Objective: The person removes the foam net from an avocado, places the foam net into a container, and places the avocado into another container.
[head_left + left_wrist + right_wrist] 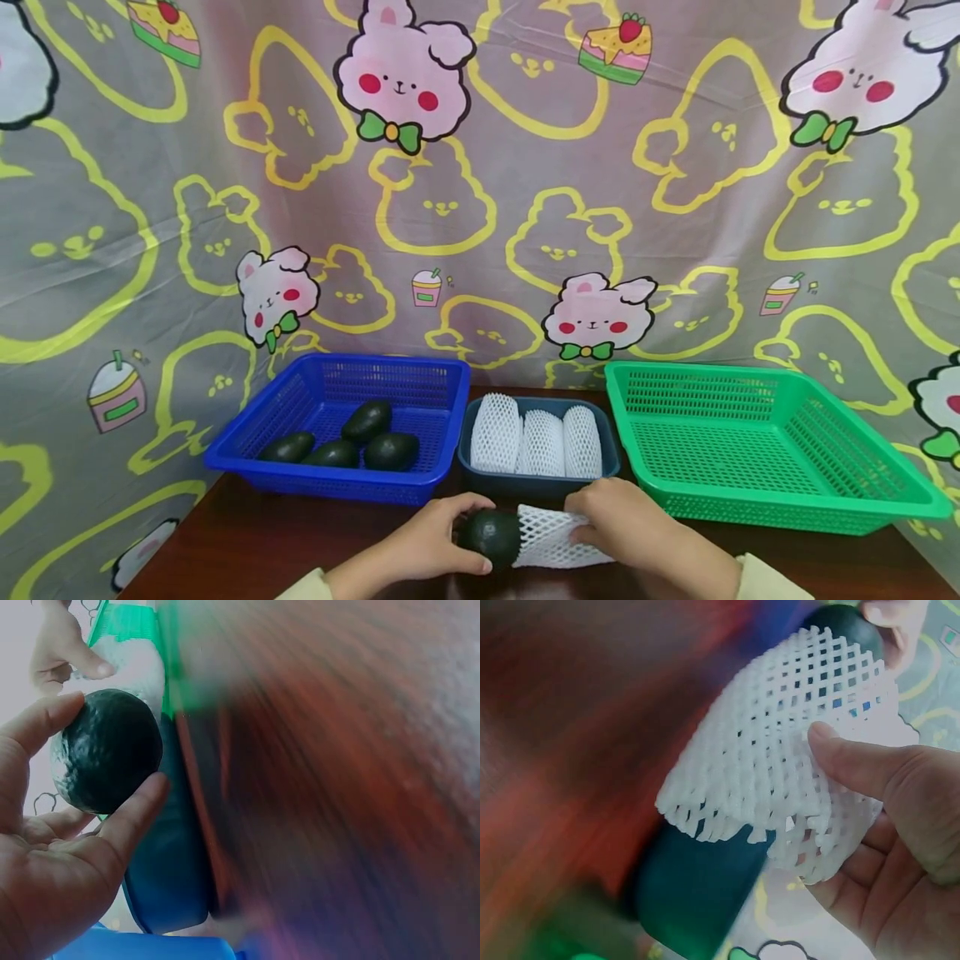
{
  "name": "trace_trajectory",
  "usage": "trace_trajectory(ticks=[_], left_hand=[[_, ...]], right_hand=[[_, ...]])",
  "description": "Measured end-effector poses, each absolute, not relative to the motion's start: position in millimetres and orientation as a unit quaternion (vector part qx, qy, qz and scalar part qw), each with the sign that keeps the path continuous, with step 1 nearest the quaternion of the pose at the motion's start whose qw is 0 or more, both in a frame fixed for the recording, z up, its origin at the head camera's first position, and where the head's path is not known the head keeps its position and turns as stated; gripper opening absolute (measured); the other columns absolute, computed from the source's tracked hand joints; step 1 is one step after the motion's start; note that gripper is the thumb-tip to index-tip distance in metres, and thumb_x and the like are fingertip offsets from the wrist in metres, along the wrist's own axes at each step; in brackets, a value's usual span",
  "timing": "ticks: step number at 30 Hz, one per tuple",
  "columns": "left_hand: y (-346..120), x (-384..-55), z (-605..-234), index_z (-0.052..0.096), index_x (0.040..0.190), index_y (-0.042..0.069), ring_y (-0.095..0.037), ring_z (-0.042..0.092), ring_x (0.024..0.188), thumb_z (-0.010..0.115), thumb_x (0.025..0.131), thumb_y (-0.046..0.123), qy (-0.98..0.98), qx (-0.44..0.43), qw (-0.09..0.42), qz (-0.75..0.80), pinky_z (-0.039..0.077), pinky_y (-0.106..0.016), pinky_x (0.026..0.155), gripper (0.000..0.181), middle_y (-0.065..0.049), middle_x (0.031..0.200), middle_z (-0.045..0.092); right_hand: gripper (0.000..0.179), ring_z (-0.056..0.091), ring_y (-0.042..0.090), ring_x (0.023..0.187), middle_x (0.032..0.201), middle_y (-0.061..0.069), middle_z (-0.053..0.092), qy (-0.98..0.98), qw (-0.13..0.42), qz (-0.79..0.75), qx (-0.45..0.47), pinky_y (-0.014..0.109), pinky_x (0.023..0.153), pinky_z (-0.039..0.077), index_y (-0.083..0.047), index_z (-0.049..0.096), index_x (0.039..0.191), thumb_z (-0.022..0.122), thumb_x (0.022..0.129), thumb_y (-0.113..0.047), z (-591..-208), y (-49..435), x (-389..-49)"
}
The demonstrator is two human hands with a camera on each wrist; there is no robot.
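Note:
Between the thumb and fingers of my left hand (431,537) is a dark green avocado (491,537), gripped at its left side. My right hand (626,521) pinches a white foam mesh sleeve (551,537), whose left end meets the avocado's right end. In the right wrist view the mesh sleeve (772,742) spreads wide, thumb on top, and the avocado (847,630) shows at its far end. Seen from the left wrist, the avocado (109,750) rests between thumb and fingertips, mostly outside the sleeve.
A blue basket (337,479) with several avocados (390,451) stands at the left. Behind the hands, a dark blue-grey tray (540,485) holds white foam sleeves (543,442). At the right is a green basket (750,508). A patterned cloth (510,167) hangs behind the brown table (300,533).

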State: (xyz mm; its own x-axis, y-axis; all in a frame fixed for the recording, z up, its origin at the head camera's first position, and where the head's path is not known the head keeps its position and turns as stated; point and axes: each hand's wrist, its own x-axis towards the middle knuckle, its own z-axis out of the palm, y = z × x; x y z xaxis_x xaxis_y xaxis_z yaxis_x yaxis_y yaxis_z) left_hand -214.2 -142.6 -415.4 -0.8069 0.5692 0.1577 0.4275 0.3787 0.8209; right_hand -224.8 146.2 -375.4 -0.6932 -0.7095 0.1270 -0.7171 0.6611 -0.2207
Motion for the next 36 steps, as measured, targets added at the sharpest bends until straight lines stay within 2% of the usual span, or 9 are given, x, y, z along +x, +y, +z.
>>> trace_trajectory(ticks=[10, 14, 17, 23, 28, 33, 36], left_hand=[[-153.4, -213.1, -412.2, 0.060, 0.121, 0.011, -0.007, 0.062, 0.084, 0.084, 0.071, 0.017, 0.821, 0.285, 0.087, 0.487, 0.052, -0.024, 0.070, 0.056, 0.002, 0.102, 0.063], [-158.1, -211.7, -412.0, 0.060, 0.122, 0.010, -0.007, 0.062, 0.084, 0.083, 0.072, 0.019, 0.824, 0.282, 0.085, 0.484, 0.051, -0.025, 0.070, 0.056, 0.003, 0.103, 0.063], [-161.4, -210.9, -410.9, 0.059, 0.123, 0.010, -0.008, 0.062, 0.085, 0.083, 0.073, 0.020, 0.826, 0.279, 0.087, 0.483, 0.052, -0.025, 0.070, 0.057, 0.002, 0.104, 0.063], [-165.3, -210.8, -408.9, 0.058, 0.124, 0.009, -0.009, 0.062, 0.084, 0.083, 0.073, 0.018, 0.825, 0.267, 0.091, 0.490, 0.052, -0.025, 0.069, 0.057, -0.001, 0.106, 0.063], [-164.5, -210.6, -410.6, 0.059, 0.124, 0.010, -0.009, 0.062, 0.084, 0.083, 0.073, 0.019, 0.826, 0.269, 0.090, 0.487, 0.052, -0.026, 0.070, 0.057, 0.000, 0.105, 0.063], [-164.1, -210.3, -411.2, 0.059, 0.123, 0.010, -0.009, 0.062, 0.084, 0.083, 0.073, 0.020, 0.827, 0.270, 0.089, 0.485, 0.052, -0.025, 0.069, 0.056, 0.001, 0.104, 0.063], [-164.0, -210.0, -411.1, 0.060, 0.122, 0.010, -0.009, 0.062, 0.084, 0.083, 0.073, 0.021, 0.827, 0.272, 0.087, 0.485, 0.052, -0.025, 0.069, 0.056, 0.001, 0.104, 0.063]], right_hand=[[0.010, 0.050, -0.002, 0.057, 0.067, -0.012, 0.063, -0.922, 0.018, 0.142, 0.359, 0.023, 0.052, 0.045, -0.014, 0.074, 0.080, 0.082, 0.077, -0.018, -355.0, 153.3, -230.9], [0.011, 0.046, -0.002, 0.055, 0.060, -0.015, 0.055, -0.921, 0.020, 0.166, 0.352, 0.022, 0.051, 0.043, -0.015, 0.070, 0.075, 0.081, 0.078, -0.014, -349.6, 158.3, -234.1], [0.023, 0.039, 0.000, 0.054, 0.054, -0.014, 0.045, -0.922, 0.028, 0.188, 0.338, 0.021, 0.050, 0.038, -0.018, 0.062, 0.066, 0.080, 0.079, -0.012, -345.2, 161.7, -236.9], [0.033, 0.032, 0.007, 0.051, 0.052, -0.007, 0.034, -0.934, 0.058, 0.243, 0.254, 0.022, 0.047, 0.030, -0.015, 0.052, 0.061, 0.078, 0.082, -0.015, -342.3, 154.1, -249.4], [0.037, 0.037, 0.012, 0.047, 0.052, -0.001, 0.037, -0.933, 0.087, 0.306, 0.165, 0.025, 0.046, 0.032, -0.010, 0.049, 0.060, 0.076, 0.084, -0.016, -347.8, 142.2, -261.4], [0.019, 0.043, 0.016, 0.047, 0.054, 0.002, 0.045, -0.915, 0.114, 0.374, 0.102, 0.029, 0.045, 0.034, -0.003, 0.065, 0.078, 0.074, 0.086, -0.017, -354.8, 131.4, -276.0], [0.019, 0.046, 0.017, 0.052, 0.059, 0.002, 0.052, -0.908, 0.116, 0.398, 0.066, 0.030, 0.047, 0.036, 0.000, 0.070, 0.092, 0.073, 0.088, -0.018, -358.6, 126.0, -286.3]])
